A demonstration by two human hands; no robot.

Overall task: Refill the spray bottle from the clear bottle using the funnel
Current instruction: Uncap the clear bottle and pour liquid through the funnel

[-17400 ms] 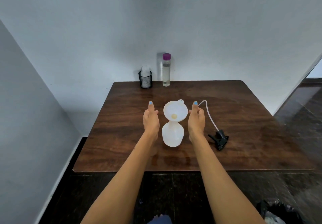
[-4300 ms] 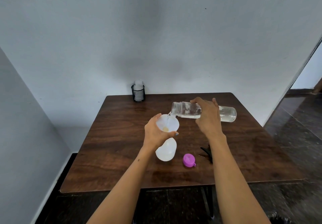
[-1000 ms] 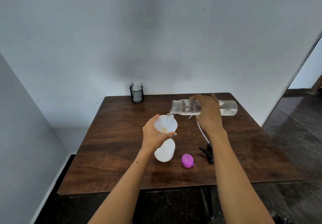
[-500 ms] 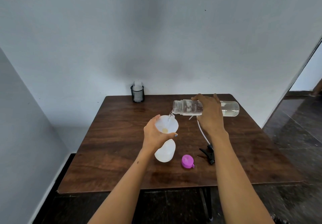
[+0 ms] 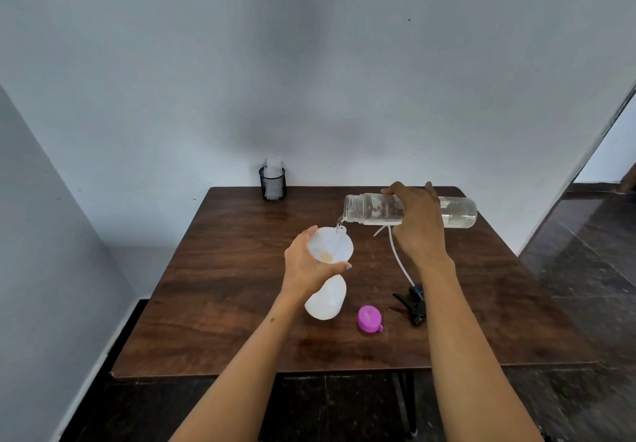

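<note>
Pouring from the head view, the right hand [image 5: 418, 226] is wrapping around the middle of the clear bottle [image 5: 409, 210], holding it nearly level above the bench [image 5: 213, 304] with its open mouth pointing left, and a thin stream is running from the mouth into the white funnel [image 5: 332, 247]. The left hand [image 5: 308, 266] is closing around the funnel's neck where it is sitting in the top of the white spray bottle [image 5: 326, 299], which is standing on the bench. Just right of that bottle, the purple cap [image 5: 369, 318] is lying on the wood, and beside it the black spray head [image 5: 413, 304] is resting with its white tube [image 5: 395, 259] stretching back under the clear bottle. A black mesh cup [image 5: 272, 183] is standing at the far edge by the wall.
</note>
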